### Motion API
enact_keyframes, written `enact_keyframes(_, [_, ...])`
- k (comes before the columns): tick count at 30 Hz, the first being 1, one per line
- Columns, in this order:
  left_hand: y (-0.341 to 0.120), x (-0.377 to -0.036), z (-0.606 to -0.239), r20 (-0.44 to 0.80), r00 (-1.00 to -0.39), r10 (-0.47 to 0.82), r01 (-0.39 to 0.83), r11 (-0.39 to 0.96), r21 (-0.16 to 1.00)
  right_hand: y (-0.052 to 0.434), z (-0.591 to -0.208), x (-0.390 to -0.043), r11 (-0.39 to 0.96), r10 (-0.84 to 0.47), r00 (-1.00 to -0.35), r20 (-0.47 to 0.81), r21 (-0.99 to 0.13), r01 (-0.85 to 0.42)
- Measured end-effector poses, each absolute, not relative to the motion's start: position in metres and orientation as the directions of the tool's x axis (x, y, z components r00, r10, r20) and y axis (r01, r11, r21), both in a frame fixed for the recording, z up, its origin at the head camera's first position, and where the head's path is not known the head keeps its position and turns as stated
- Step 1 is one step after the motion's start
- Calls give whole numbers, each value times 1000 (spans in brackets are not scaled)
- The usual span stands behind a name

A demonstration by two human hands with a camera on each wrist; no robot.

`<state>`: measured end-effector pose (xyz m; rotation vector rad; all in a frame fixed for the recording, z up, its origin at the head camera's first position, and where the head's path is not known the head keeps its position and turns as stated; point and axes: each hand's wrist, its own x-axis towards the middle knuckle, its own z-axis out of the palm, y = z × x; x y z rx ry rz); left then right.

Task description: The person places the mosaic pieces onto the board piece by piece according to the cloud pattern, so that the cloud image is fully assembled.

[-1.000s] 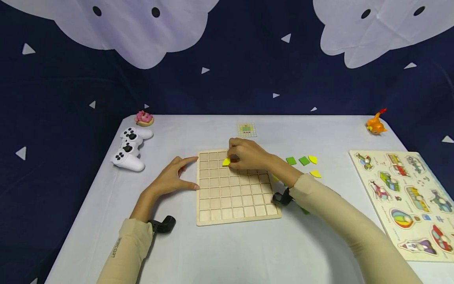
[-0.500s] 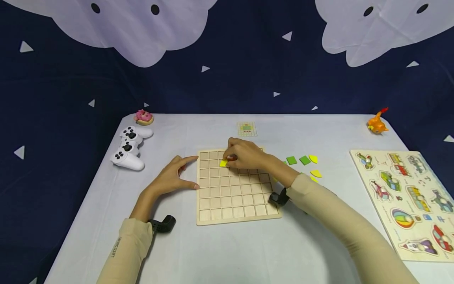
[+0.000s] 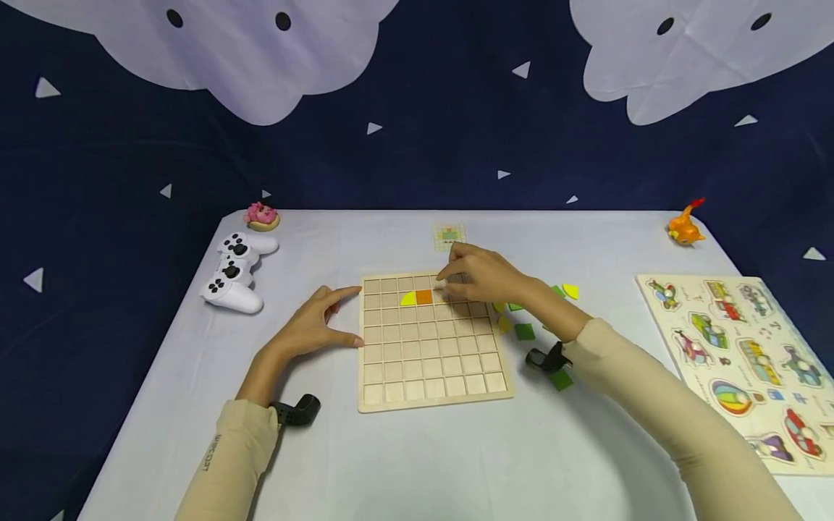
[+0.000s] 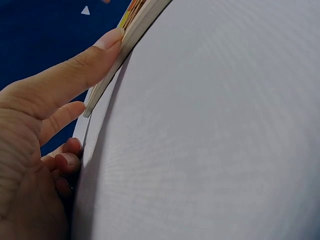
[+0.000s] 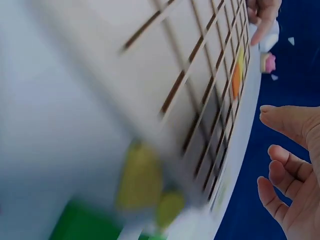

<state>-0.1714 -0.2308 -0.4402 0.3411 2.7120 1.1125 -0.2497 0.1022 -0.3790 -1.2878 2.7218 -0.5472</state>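
Observation:
A wooden grid board (image 3: 433, 362) lies flat in the middle of the table. In its second row a yellow quarter-round piece (image 3: 408, 298) sits beside an orange square (image 3: 424, 297). My right hand (image 3: 456, 284) hovers over the board's top right cells, right of the orange square, with loosely curled fingers (image 5: 285, 170) and nothing in them. My left hand (image 3: 339, 318) rests on the table with index finger and thumb (image 4: 75, 70) against the board's left edge (image 4: 135, 25). Loose green pieces (image 3: 524, 331) and yellow pieces (image 3: 570, 291) lie right of the board.
A white game controller (image 3: 234, 275) and a pink donut toy (image 3: 262, 215) sit at the back left. A small pattern card (image 3: 449, 235) lies behind the board. An orange toy (image 3: 684, 228) stands at the back right, and a picture puzzle board (image 3: 736, 362) lies along the right edge.
My right hand has left the yellow piece in its cell and drawn back to the right. The orange square beside it now shows. The left hand has stayed still.

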Motion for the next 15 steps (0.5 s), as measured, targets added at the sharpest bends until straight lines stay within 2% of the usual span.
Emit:
enact_keyframes(8, [-231, -172, -442, -90, -957, 276, 136, 702, 699, 152, -385, -242, 658, -712, -700, 48, -301, -690])
enact_keyframes(15, [-230, -171, -440, -100, -957, 272, 124, 697, 706, 179, -393, -236, 663, -701, -710, 68, -302, -685])
